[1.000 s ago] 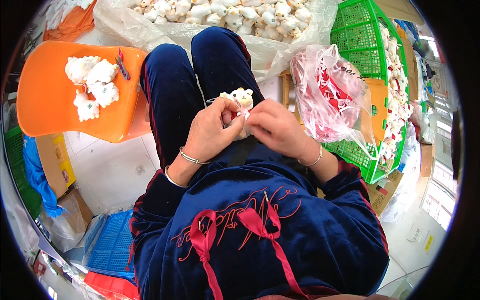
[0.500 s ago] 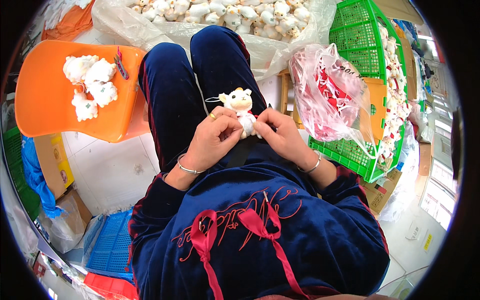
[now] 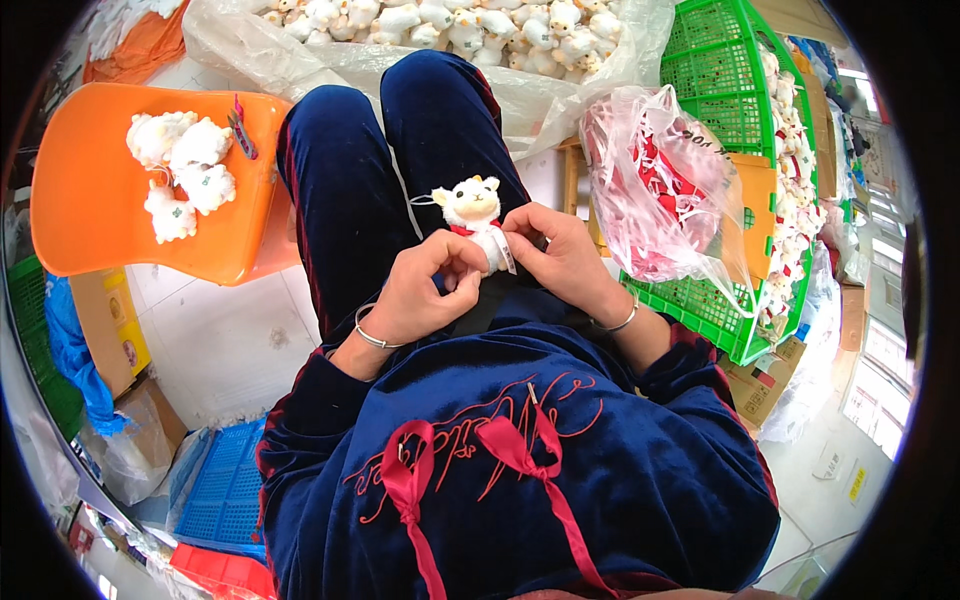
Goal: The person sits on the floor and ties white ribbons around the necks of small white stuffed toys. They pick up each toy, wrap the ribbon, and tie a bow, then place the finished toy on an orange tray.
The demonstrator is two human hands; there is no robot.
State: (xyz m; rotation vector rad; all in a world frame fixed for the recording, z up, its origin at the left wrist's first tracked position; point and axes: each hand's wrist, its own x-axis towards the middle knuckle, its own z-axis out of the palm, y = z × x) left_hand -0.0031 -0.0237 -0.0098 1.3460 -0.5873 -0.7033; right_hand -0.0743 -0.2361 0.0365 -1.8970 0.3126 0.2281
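A small cream plush sheep [image 3: 472, 204] with a red scarf at its neck and a white hanging loop rests upright on my lap, its face up. Curled against its left side is my left hand [image 3: 432, 288], forefinger and thumb closed at the lower body. My right hand [image 3: 568, 262] pinches at the toy's right side, beside the scarf and a white label strip [image 3: 504, 252] that hangs down the body. The fingertips partly hide the toy's sides.
Several white plush toys [image 3: 200, 150] and thread snips [image 3: 242, 135] lie on an orange chair [image 3: 80, 190] at left. A plastic bag of red pieces [image 3: 665, 185] sits at right by a green crate [image 3: 705, 50] of toys. Beyond my knees is a big sack of toys [image 3: 470, 30].
The white label strip now shows along the toy's right side. My left hand has shifted slightly down, uncovering more of the scarf, and my right hand has moved a little upward.
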